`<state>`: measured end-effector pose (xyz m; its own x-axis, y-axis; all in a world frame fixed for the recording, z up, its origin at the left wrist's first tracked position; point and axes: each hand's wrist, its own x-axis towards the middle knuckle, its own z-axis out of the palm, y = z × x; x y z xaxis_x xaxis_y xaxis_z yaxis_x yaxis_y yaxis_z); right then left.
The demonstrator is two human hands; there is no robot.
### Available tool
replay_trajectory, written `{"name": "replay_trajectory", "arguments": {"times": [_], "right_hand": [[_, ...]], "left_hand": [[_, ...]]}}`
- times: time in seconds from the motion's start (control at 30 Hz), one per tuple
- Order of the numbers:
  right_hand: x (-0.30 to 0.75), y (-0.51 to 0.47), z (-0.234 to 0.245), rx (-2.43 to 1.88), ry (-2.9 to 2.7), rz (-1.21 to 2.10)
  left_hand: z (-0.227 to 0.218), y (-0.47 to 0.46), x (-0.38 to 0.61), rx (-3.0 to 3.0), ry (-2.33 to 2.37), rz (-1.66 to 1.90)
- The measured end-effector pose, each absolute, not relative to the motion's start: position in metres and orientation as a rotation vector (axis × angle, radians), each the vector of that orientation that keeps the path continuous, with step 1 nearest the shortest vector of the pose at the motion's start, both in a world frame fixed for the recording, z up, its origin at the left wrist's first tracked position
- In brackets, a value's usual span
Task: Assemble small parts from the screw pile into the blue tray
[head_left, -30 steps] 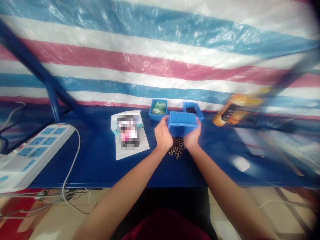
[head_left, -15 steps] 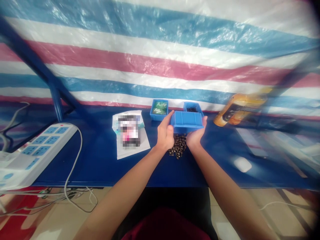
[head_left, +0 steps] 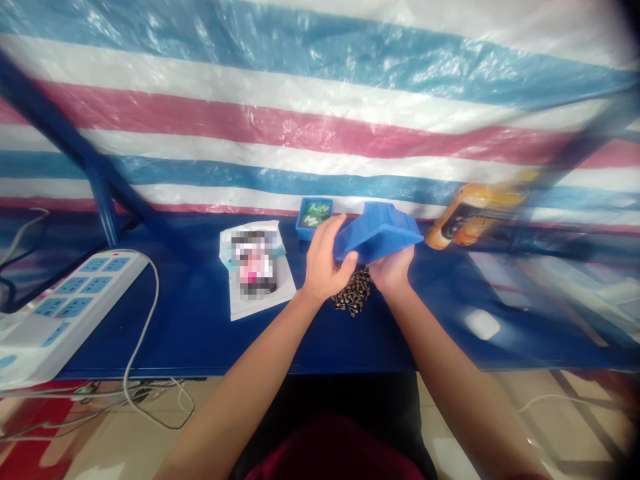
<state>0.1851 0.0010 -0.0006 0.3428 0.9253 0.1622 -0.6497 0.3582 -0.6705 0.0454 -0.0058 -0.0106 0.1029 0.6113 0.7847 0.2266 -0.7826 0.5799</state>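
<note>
1. Grip: we see the left hand (head_left: 325, 263) partly curled against the left end of the blue bin (head_left: 383, 241), thumb apart from fingers; the right hand (head_left: 393, 268) cups its right underside, fingers mostly hidden.
2. Bin: held tilted between both hands, beyond a pile of small metal fasteners (head_left: 354, 299) on the blue table (head_left: 350, 350).
3. Step: we judge this to be two-handed turning of the bin; the next move calls for even support and a controlled tilt.
4. Pose: both forearms reach forward, converging at the bin.
</note>
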Motion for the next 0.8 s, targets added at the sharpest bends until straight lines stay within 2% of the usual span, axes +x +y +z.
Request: {"name": "replay_trajectory", "arguments": {"times": [0.2,0.37,0.57,0.8], "right_hand": [[0.191,0.011,-0.007,-0.656,-0.523,1.073],[0.191,0.009,-0.011,-0.794,-0.463,1.053],[0.183,0.002,-0.015,-0.807,-0.714,0.995],[0.180,0.003,-0.017,-0.973,-0.845,1.054]], "left_hand": [[-0.011,-0.002,0.048,1.937,0.974,1.595],[-0.008,0.001,0.051,1.594,1.036,1.595],[-0.007,0.010,0.049,1.270,1.039,1.590],[-0.010,0.016,0.044,1.229,1.027,1.527]]}}
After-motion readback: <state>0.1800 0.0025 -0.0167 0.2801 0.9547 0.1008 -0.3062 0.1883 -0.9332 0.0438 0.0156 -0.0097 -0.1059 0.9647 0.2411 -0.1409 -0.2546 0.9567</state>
